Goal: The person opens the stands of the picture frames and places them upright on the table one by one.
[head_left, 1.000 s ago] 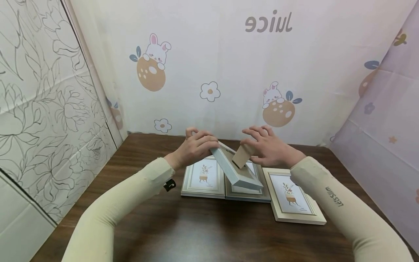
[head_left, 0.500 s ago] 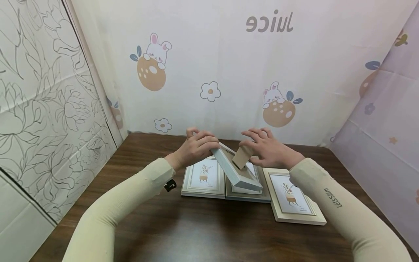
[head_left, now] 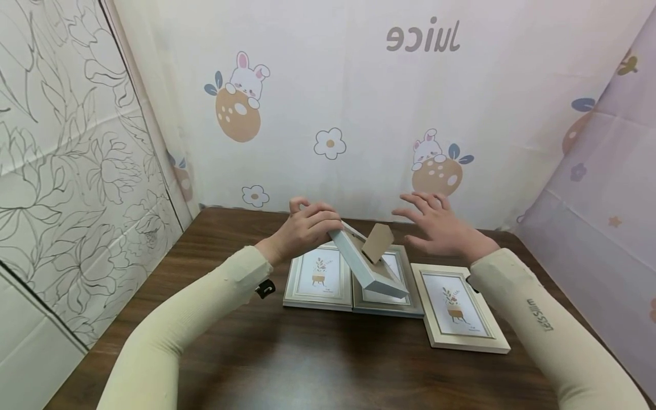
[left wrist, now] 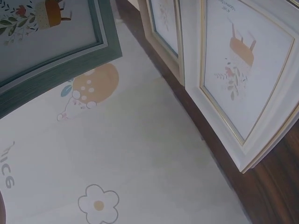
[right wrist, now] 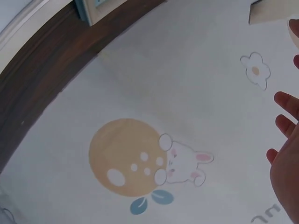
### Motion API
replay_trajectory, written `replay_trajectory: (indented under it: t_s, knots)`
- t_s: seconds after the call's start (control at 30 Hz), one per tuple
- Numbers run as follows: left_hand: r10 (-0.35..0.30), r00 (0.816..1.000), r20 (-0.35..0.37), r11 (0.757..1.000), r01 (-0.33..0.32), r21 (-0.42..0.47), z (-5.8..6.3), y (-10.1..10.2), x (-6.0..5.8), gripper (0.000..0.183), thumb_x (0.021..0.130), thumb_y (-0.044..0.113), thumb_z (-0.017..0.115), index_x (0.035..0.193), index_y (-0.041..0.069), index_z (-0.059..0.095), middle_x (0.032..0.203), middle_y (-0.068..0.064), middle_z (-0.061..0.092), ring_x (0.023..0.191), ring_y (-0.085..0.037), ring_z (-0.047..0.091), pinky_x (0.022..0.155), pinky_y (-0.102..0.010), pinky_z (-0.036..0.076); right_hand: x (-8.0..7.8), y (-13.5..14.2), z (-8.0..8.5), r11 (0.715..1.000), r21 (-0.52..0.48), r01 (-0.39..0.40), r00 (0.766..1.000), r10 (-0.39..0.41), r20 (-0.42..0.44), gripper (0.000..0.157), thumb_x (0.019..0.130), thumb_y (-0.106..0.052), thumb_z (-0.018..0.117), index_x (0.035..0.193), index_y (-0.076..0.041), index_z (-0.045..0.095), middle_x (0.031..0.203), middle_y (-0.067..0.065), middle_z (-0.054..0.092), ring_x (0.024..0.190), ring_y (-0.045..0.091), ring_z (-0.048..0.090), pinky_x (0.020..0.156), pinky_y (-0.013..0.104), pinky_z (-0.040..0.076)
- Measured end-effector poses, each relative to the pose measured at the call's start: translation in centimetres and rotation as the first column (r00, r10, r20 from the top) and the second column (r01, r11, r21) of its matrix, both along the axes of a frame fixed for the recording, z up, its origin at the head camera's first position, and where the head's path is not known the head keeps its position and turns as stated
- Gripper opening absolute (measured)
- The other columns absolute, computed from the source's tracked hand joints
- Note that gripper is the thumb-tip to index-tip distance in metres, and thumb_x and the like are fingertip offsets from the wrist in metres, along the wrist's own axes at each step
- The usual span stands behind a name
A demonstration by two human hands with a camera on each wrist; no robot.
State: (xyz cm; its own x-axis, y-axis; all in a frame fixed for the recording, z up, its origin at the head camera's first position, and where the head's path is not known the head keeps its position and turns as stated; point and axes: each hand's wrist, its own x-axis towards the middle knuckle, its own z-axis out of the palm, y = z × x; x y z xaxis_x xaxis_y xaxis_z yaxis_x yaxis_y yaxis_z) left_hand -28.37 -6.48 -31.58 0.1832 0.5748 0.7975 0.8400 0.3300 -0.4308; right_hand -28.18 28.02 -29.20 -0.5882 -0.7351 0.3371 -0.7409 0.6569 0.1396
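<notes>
- Picture frame [head_left: 355,256]: I see it tilted, back side up, over the middle frame [head_left: 388,310], not far from the middle of the table's far edge. If its lower end touches the frame under it, I cannot tell.
- Stand [head_left: 378,242]: this brown board sticks out from the back of the picture frame.
- Left hand [head_left: 306,228]: its grip holds the upper end of the picture frame, with fingers curled over the edge.
- Right hand [head_left: 438,228]: its grip is spread, near the stand but apart from it.
- Left frame [head_left: 319,276]: it lies flat on the table [head_left: 307,353], against the left side of the middle frame.
- Right frame [head_left: 456,307]: it lies flat and slightly turned, nearer to the right edge of the table.
- From my left wrist view, the picture frame shows a greenish border around a plant print.
</notes>
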Motion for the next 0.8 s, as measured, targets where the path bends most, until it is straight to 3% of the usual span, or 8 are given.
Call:
replay_trajectory:
  t_s: [0.37, 0.8]
  knots:
    - [0.037, 0.999, -0.008, 0.999, -0.037, -0.013, 0.0, -0.6, -0.2, 0.042, 0.072, 0.011, 0.089, 0.107, 0.012, 0.066, 0.104, 0.0, 0.071, 0.099, -0.019, 0.062, 0.081, -0.05, 0.027, 2.0, 4.0, -0.4, 0.98, -0.043, 0.195, 0.98, -0.194, 0.033, 0.052, 0.089, -0.024, 0.068, 0.136, -0.011, 0.052, 0.149, 0.023, 0.033, 0.135, 0.045, 0.025, 0.101, 0.066, 0.015]
    - [0.081, 0.997, 0.015, 0.997, -0.08, -0.021, 0.1, -1.2, -0.1, 0.039, 0.074, 0.009, 0.087, 0.106, 0.013, 0.065, 0.104, 0.002, 0.07, 0.1, -0.019, 0.061, 0.082, -0.051, 0.026, 3.5, 7.8, -2.9, 0.953, -0.051, 0.297, 0.955, -0.296, 0.027, 0.056, 0.089, -0.027, 0.07, 0.137, -0.014, 0.047, 0.146, 0.026, 0.033, 0.132, 0.05, 0.025, 0.098, 0.069, 0.015]
